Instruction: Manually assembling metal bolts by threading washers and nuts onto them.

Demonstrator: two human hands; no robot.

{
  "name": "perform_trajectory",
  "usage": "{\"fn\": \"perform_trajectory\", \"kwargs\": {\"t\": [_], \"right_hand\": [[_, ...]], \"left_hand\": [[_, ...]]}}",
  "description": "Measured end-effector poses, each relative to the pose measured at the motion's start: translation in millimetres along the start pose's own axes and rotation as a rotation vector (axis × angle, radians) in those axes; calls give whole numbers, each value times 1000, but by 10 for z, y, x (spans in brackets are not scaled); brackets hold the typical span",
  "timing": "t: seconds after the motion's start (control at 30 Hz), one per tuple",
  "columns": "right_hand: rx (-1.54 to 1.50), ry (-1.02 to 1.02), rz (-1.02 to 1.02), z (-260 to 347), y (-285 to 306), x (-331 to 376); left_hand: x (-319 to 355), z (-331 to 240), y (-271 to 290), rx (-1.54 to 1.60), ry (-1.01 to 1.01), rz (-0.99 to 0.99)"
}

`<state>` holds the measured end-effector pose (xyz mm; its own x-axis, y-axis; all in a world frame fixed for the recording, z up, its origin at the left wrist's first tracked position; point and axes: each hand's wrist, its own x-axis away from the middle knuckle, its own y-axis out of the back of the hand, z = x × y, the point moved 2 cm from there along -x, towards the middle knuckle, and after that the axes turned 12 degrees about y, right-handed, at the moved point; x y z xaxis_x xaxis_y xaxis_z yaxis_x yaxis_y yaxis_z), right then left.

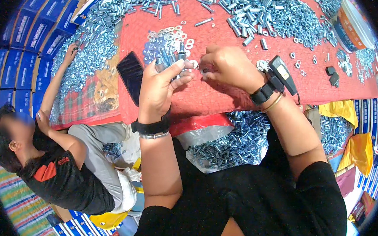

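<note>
Several bolts (172, 58) sit bunched in my left hand (158, 90), its grip closed around them. My right hand (229, 68) pinches what looks like a washer (205, 69); I'd keep it square to the bolt tip.

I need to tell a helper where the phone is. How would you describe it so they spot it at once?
Start at the red table cover strewn with silvery bolts. Look beside the person's left hand, on its outer side. The phone lies flat there, a dark glossy rectangle, the only smooth black slab among the metal washers and bolts.

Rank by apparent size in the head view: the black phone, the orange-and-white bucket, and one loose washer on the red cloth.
1. Orange-and-white bucket, though partly cut off at the rim.
2. Black phone, close behind, so their order is unsure.
3. Loose washer, clearly the smallest.
</note>
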<state>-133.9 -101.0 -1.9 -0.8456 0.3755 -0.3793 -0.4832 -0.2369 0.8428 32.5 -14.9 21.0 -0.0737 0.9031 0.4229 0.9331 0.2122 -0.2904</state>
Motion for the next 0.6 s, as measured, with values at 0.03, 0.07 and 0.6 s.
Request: {"fn": "perform_trajectory", "kwargs": {"t": [0.03, 0.07, 0.6], "right_hand": [[50, -12, 34, -5, -49, 14], [65, -20, 25, -18, -97, 31], [-952, -309, -93, -314, 176, -59]], "left_hand": [[-2, 8, -3, -2, 4, -8], [-1, 13, -7, -4, 7, -16], [-63, 152, -45, -113, 128, 115]]}}
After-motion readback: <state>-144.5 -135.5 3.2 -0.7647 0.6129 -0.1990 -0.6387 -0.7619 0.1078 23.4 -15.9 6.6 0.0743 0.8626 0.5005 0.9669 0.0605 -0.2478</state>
